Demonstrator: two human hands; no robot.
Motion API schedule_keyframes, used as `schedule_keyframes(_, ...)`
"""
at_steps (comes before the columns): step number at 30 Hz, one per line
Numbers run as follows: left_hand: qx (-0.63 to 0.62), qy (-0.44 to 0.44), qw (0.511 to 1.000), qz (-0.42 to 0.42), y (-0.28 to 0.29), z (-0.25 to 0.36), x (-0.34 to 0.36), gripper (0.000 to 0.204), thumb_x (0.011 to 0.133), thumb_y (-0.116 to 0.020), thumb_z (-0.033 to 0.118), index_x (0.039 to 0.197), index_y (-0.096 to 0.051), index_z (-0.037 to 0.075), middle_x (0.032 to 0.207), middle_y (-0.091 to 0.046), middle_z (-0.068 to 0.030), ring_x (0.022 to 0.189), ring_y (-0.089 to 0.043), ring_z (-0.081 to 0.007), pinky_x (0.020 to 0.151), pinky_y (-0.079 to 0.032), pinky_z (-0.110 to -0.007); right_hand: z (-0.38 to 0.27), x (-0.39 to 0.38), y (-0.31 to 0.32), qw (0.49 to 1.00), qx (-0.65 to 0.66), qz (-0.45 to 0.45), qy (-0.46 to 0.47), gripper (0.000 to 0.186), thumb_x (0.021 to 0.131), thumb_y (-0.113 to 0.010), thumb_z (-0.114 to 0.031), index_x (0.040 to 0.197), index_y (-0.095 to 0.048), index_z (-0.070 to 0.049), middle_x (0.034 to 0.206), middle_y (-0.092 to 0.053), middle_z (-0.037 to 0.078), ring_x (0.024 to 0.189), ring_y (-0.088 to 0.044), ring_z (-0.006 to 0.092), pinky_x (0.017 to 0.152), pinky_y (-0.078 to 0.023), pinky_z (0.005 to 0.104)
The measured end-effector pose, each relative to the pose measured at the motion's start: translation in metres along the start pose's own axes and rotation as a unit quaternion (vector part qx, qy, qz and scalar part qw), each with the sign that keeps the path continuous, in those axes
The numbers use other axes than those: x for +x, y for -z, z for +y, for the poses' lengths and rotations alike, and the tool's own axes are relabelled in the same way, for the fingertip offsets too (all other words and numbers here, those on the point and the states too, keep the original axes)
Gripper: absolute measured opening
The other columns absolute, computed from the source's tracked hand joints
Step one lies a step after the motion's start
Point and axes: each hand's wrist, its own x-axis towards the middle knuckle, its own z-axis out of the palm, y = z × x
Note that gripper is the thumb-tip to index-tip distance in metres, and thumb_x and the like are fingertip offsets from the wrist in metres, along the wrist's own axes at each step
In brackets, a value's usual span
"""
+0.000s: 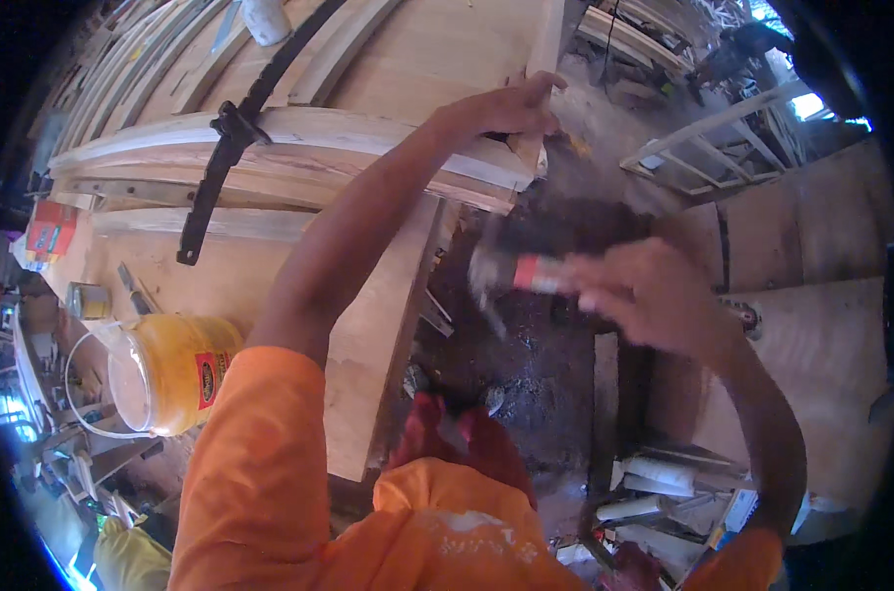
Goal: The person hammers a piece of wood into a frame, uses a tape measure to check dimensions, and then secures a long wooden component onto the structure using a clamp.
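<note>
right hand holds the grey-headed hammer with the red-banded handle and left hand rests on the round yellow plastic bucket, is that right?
Not quite: the head view shows the left hand at the corner of the pale wooden panel, away from the yellow plastic bucket. The right hand does hold the grey-headed hammer.

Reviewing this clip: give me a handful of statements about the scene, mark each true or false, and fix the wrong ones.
1. The right hand grips a hammer. True.
2. Both hands hold that hammer. False: the left hand is at the corner of the wooden frame.
3. A blue bucket is on the person's right. False: the yellow bucket is on the left.
4. A dark clamp crosses the wooden frame. True.
5. The hammer's head looks blurred. True.
</note>
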Motion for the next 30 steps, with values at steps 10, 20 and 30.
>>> schedule_keyframes(10,-0.025,-0.008,1.000,-0.002,0.000,0.007,-0.005,0.081,0.091,-0.071,0.035,0.161,-0.033,0.021,0.131,-0.053,-0.0228,0.133,-0.047,-0.0380,0.113,-0.041,-0.047,0.008,0.003,-0.010,0.995,-0.047,0.070,0.054,0.038,0.093,-0.073,-0.026,0.127,-0.073,-0.011,0.083,-0.066,0.015,0.077,-0.067,0.0381,0.071,-0.052,0.0504)
schedule_keyframes(20,-0.020,-0.038,0.999,-0.003,-0.003,-0.006,0.004,0.084,0.090,-0.072,0.033,0.161,-0.031,0.015,0.134,-0.054,-0.0223,0.129,-0.052,-0.0354,0.108,-0.045,-0.045,0.020,0.006,-0.009,0.977,-0.098,0.147,0.119,0.040,0.090,-0.077,-0.020,0.128,-0.073,-0.008,0.078,-0.064,0.016,0.073,-0.067,0.0354,0.067,-0.051,0.0474)
schedule_keyframes(30,-0.039,-0.052,0.998,0.001,-0.002,-0.008,0.004,0.082,0.090,-0.073,0.030,0.160,-0.033,0.018,0.127,-0.051,-0.0201,0.129,-0.049,-0.0365,0.106,-0.046,-0.044,0.001,-0.024,-0.024,0.999,-0.023,0.029,0.027,0.042,0.095,-0.072,-0.028,0.130,-0.067,-0.006,0.088,-0.069,0.016,0.081,-0.071,0.0386,0.071,-0.056,0.0501)
